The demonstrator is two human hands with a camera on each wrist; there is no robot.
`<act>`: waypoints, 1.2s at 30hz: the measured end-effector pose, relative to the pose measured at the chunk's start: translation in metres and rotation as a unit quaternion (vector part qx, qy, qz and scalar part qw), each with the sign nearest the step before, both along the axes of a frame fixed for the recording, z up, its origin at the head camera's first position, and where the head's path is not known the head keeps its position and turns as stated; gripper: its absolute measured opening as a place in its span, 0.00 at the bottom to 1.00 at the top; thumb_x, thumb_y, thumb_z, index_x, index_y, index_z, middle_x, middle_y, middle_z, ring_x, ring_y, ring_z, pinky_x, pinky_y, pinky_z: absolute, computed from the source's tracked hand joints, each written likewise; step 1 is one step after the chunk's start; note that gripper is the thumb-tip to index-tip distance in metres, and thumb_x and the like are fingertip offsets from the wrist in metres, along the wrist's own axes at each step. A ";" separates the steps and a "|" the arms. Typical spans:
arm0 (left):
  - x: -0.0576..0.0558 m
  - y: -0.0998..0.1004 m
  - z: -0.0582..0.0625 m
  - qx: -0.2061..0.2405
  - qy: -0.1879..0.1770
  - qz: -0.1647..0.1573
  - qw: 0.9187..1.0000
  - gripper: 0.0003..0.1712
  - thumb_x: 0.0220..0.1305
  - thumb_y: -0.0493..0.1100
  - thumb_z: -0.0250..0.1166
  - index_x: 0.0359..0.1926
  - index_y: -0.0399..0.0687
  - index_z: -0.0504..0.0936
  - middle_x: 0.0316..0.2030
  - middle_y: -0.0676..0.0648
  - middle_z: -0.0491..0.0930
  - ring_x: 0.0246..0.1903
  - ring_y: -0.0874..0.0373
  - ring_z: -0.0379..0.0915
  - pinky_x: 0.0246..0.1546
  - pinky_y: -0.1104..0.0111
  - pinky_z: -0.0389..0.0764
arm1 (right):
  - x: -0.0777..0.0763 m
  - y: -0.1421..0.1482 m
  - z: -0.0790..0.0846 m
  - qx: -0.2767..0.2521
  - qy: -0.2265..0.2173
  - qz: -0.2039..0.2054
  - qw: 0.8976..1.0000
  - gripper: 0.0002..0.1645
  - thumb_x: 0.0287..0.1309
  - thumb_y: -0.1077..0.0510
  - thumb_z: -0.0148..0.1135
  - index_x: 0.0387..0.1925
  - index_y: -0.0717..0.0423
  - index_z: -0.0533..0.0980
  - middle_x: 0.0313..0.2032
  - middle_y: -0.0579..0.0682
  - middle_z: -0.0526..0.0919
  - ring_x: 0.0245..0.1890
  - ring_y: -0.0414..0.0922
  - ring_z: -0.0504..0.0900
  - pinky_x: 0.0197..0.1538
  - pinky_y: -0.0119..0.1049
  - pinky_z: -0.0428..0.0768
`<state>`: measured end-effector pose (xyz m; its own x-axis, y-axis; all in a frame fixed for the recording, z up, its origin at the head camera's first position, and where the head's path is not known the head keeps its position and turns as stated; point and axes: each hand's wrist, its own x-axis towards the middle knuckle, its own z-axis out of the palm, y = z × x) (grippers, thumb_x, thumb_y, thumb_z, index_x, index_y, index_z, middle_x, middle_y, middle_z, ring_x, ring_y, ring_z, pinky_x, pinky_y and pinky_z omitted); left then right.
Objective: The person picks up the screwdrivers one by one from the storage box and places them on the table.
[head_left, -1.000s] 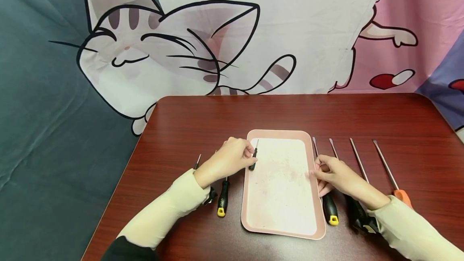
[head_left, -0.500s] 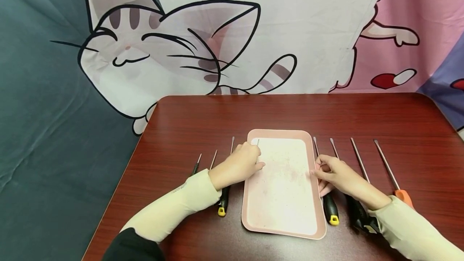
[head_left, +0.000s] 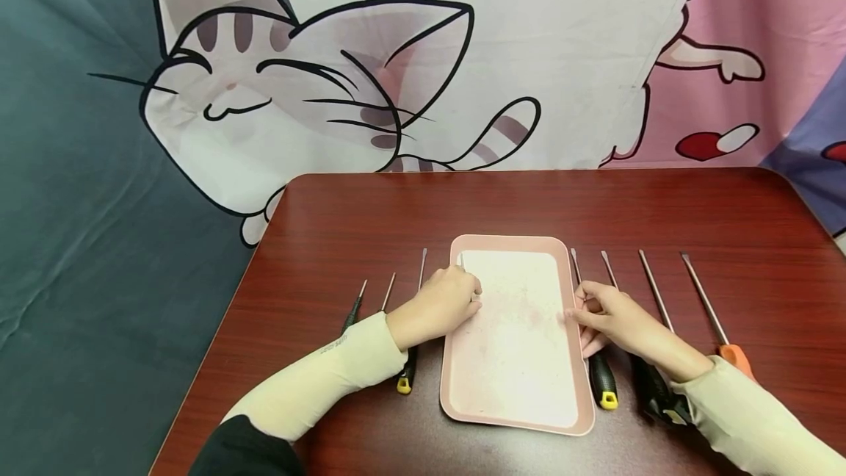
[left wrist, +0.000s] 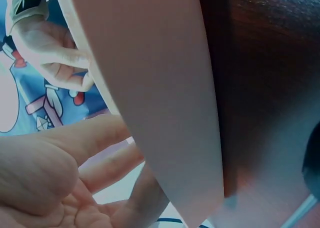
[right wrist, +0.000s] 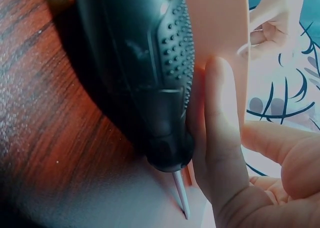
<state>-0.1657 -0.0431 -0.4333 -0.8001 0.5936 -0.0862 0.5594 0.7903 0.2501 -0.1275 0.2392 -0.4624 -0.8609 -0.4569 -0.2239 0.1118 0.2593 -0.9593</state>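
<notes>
A pink tray (head_left: 509,242) with a white inside lies on the table. Over its upper left part, my left hand (head_left: 436,305) has its fingers curled round a small screwdriver (head_left: 462,261). Only the thin tip shows; the handle is hidden by the hand. In the left wrist view the left fingers reach over the tray wall (left wrist: 150,63), and their tips are out of sight. My right hand (head_left: 611,319) pinches the tray's right rim, thumb at the edge and a finger along the outer wall. Close by that hand is a black-handled screwdriver (right wrist: 135,63).
Left of the tray lie 3 screwdrivers: a small dark one (head_left: 353,314), one showing its shaft (head_left: 388,291), and a black-and-yellow one (head_left: 407,373). To its right are several larger ones, including a black-and-yellow one (head_left: 603,380) and an orange-handled one (head_left: 735,358). A cartoon-cat curtain (head_left: 317,109) hangs behind.
My left hand has moved right over the tray and now covers the small screwdriver's handle. The screwdriver's tip has shifted slightly left. My right hand has stayed at the rim.
</notes>
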 end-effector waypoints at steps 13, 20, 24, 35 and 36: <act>0.003 0.001 -0.004 -0.004 -0.007 -0.003 1.000 0.11 0.61 0.41 0.71 0.24 0.48 0.80 0.27 0.50 0.72 0.24 0.58 0.73 0.20 0.72 0.76 | 0.001 0.000 0.000 -0.002 -0.002 0.000 1.000 0.10 0.69 0.69 0.55 0.35 0.69 0.62 0.25 0.60 0.80 0.19 0.49 0.85 0.25 0.50 0.87; 0.003 0.004 -0.005 -0.034 -0.016 0.007 0.999 0.12 0.63 0.45 0.70 0.29 0.44 0.79 0.24 0.48 0.77 0.22 0.57 0.76 0.17 0.69 0.76 | 0.001 0.000 0.001 0.002 -0.004 -0.001 1.000 0.10 0.70 0.69 0.54 0.35 0.69 0.62 0.24 0.60 0.80 0.20 0.49 0.84 0.24 0.50 0.87; 0.004 0.006 -0.005 -0.048 -0.025 0.007 0.998 0.15 0.65 0.45 0.68 0.24 0.48 0.76 0.20 0.51 0.76 0.19 0.60 0.71 0.15 0.70 0.74 | 0.001 0.000 0.000 -0.004 -0.008 -0.001 1.000 0.10 0.70 0.70 0.54 0.35 0.70 0.62 0.24 0.60 0.80 0.20 0.49 0.84 0.25 0.50 0.87; 0.003 0.002 -0.004 -0.030 -0.031 -0.009 0.999 0.17 0.59 0.40 0.69 0.18 0.51 0.71 0.15 0.54 0.69 0.16 0.61 0.65 0.13 0.71 0.70 | 0.000 0.000 -0.001 -0.012 -0.011 0.001 1.000 0.09 0.70 0.70 0.54 0.36 0.71 0.62 0.24 0.59 0.78 0.19 0.47 0.83 0.24 0.51 0.86; 0.002 0.001 -0.004 -0.026 -0.034 -0.009 0.999 0.18 0.58 0.40 0.69 0.17 0.51 0.70 0.14 0.55 0.68 0.15 0.61 0.65 0.12 0.72 0.69 | 0.000 0.000 -0.001 -0.013 -0.011 0.003 1.000 0.09 0.70 0.70 0.53 0.36 0.71 0.62 0.24 0.59 0.78 0.19 0.47 0.83 0.24 0.51 0.86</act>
<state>-0.1634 -0.0419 -0.4368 -0.7808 0.6009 -0.1711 0.5562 0.7933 0.2478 -0.1274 0.2387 -0.4637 -0.8534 -0.4672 -0.2311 0.1321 0.2350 -0.9630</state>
